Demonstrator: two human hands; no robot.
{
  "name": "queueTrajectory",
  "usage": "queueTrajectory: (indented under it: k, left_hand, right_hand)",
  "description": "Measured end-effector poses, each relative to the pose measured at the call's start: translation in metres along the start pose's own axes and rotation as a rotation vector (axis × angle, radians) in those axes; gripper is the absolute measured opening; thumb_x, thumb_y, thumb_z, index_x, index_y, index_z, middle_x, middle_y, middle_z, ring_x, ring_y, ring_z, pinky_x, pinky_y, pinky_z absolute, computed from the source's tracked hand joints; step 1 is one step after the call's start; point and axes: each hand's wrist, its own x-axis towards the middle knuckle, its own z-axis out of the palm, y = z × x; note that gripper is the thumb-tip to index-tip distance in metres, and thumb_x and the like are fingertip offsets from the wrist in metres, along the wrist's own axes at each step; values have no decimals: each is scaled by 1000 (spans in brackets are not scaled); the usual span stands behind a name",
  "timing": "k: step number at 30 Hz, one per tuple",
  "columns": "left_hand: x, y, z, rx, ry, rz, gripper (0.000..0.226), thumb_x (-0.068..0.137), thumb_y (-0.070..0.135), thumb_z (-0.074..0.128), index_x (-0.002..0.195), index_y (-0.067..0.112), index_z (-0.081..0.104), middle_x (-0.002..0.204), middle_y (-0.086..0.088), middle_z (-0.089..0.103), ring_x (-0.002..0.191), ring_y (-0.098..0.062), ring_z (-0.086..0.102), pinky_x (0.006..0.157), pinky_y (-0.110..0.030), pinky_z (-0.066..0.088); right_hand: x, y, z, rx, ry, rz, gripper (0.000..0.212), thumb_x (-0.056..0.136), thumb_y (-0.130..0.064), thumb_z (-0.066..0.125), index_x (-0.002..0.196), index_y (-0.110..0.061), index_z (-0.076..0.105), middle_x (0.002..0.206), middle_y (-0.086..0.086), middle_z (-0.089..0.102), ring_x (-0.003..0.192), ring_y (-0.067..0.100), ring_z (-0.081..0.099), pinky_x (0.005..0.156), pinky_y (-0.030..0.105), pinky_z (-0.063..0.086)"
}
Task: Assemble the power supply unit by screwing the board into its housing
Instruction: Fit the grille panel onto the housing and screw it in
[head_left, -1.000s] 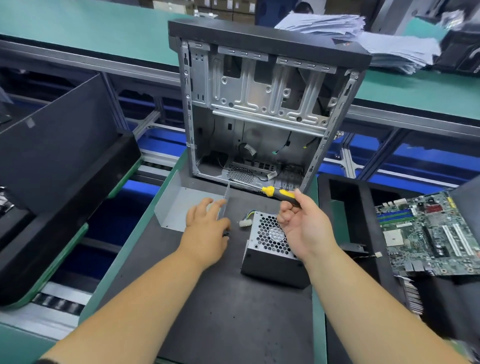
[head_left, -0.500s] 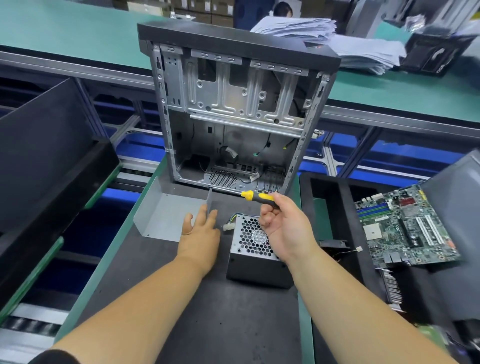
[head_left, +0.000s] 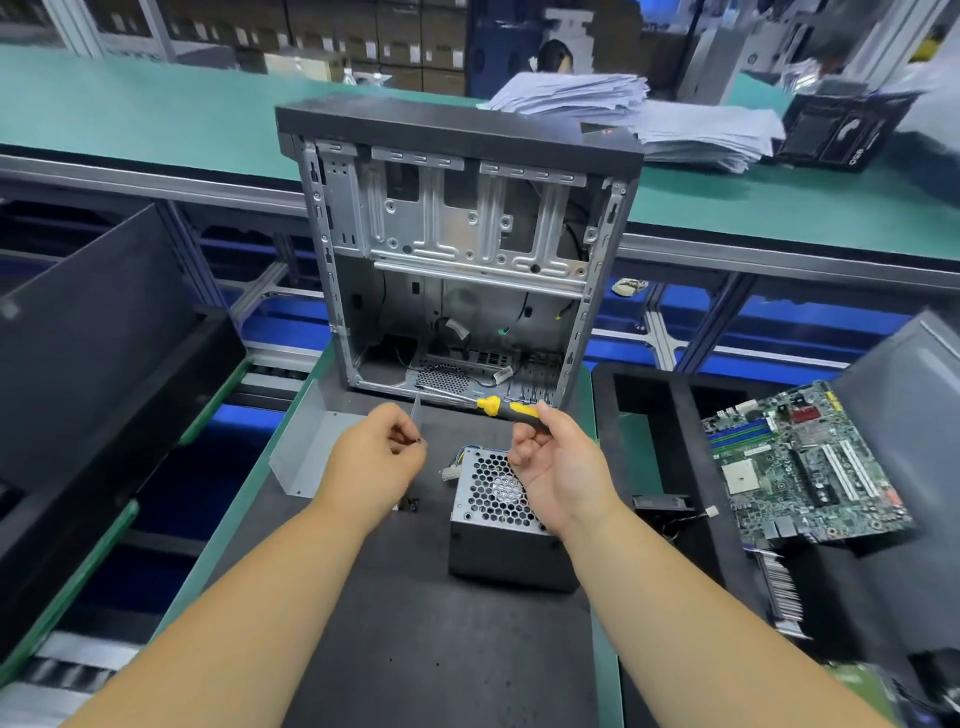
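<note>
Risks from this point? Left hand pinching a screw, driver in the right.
1. The screw is tiny and pinched at the left hand fingertips above the dark mat; dropped, it may be hard to spot.
2. The screwdriver is held in the right hand near the handle's end, so the tip could slip.
3. The power supply unit sits loose; it may shift under pressure.

Electronics assembly line: green benches (head_left: 779, 208), conveyor rails (head_left: 270, 291), computer case (head_left: 457, 249), motherboard (head_left: 800, 462).
</note>
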Motion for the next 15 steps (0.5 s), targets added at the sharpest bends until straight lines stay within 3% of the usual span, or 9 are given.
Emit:
queueTrajectory:
  k: [3, 8, 15]
  left_hand:
    - [-1, 12, -3, -187, -60, -74, 15, 80, 13, 71, 75, 20, 59, 71, -2, 66, 57, -3, 52, 49, -5, 36]
    - [-9, 22, -1, -538, -190, -174, 19, 82, -4, 69, 79, 11, 57, 61, 1, 59, 55, -8, 50, 58, -21, 38]
    - [-11, 13, -1, -634, -169, -237, 12, 86, -3, 64, 88, 9, 62, 76, -4, 72, 62, -7, 59, 67, -24, 44]
  right_hand:
    - [-1, -1, 1, 1, 0, 12, 13, 101, -16, 49, 95, -9, 58, 62, 7, 56, 49, 11, 45, 55, 23, 37]
    - [-1, -2, 0, 3, -13, 17, 12, 101, -16, 50, 93, -9, 56, 62, 7, 56, 49, 11, 45, 55, 22, 37]
    - [0, 1, -4, -14, -57, -3, 11, 101, -15, 49, 94, -9, 55, 63, 7, 57, 50, 12, 45, 55, 23, 38]
